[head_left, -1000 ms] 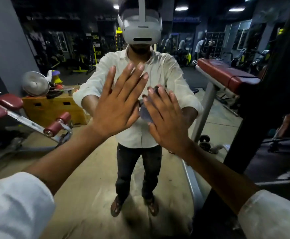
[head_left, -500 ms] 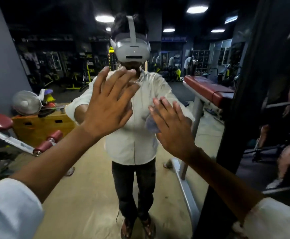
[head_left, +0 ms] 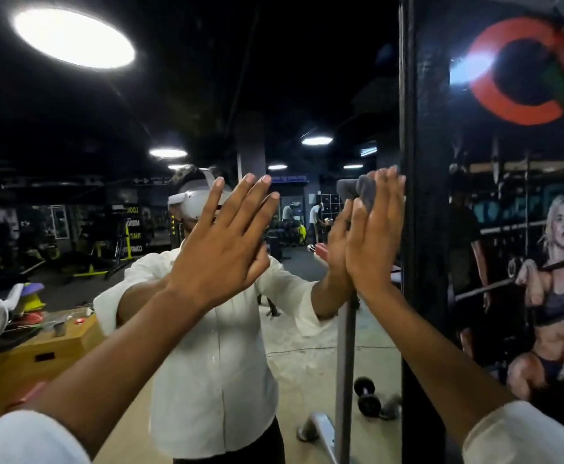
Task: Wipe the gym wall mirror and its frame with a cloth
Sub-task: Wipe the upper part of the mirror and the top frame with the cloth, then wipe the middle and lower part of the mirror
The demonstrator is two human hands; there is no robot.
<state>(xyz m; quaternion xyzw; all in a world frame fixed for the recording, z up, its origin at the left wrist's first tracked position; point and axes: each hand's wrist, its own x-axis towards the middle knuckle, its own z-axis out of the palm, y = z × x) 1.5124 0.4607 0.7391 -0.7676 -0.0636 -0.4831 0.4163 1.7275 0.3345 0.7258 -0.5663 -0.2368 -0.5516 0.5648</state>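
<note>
The wall mirror [head_left: 72,329] fills the left and middle of the head view and reflects me and the gym. Its black frame [head_left: 423,229] runs upright at the right. My left hand [head_left: 220,249] rests flat on the glass, fingers spread, holding nothing. My right hand [head_left: 374,236] presses a grey cloth [head_left: 357,190] flat against the glass at the mirror's right edge, fingertips touching the frame. The cloth shows above and left of the fingers; the rest is hidden under the palm.
Right of the frame is a dark wall poster [head_left: 525,262] with a red letter and a lifter. The reflection shows a wooden box [head_left: 39,356] with clutter at left, a metal post [head_left: 345,380] and a dumbbell [head_left: 367,396] on the floor.
My right hand has slid the cloth up and right to the mirror's edge by the frame. My view has tilted up, and my left hand has risen on the glass.
</note>
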